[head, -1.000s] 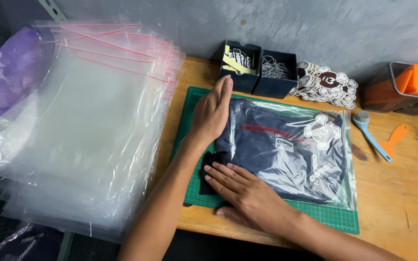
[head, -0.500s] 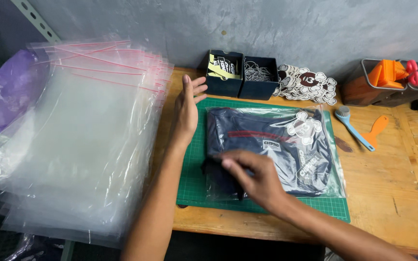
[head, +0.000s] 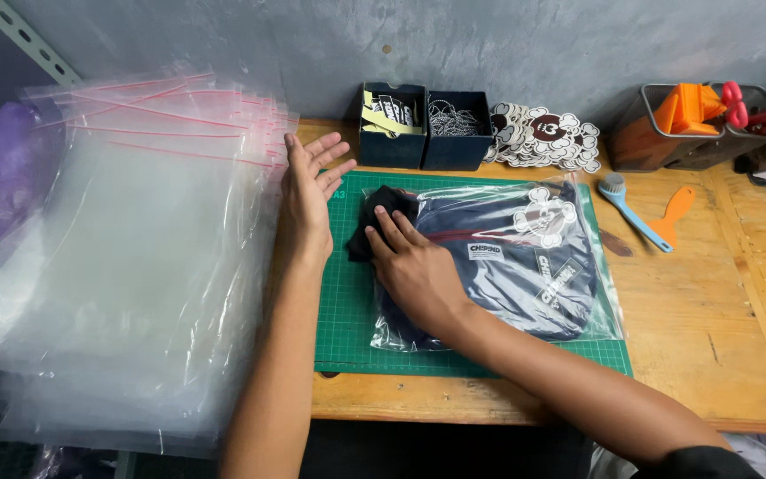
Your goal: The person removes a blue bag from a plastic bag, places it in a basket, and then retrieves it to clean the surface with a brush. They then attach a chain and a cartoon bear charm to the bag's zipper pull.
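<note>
The stack of clear zip bags (head: 126,266), glossy, limp and rimmed with thin pink seal strips, spread over the whole nine o'clock side and hung past the edge of the wooden bench (head: 720,355). On the bench lay a green gridded cutting mat (head: 347,328), and on it the dark navy garment (head: 507,266), folded flat and already almost wholly inside a clear bag (head: 600,310); by the look of it, only a black wad of cloth (head: 383,208) at the bag's mouth, toward ten o'clock, was left to tuck in, and the seal was not yet closed. The right hand (head: 414,266) pressed flat on that mouth, fingers (head: 386,229) nearly straight, pinning cloth rather than gripping it. The left hand (head: 308,191) hovered open-palmed at the mat's nine o'clock edge, fingers spread, holding nothing. At twelve o'clock stood two small dark boxes (head: 423,124) and a heap of round stickers (head: 538,133); at two o'clock, a blue brush (head: 631,208) and an orange scraper (head: 671,213).
</note>
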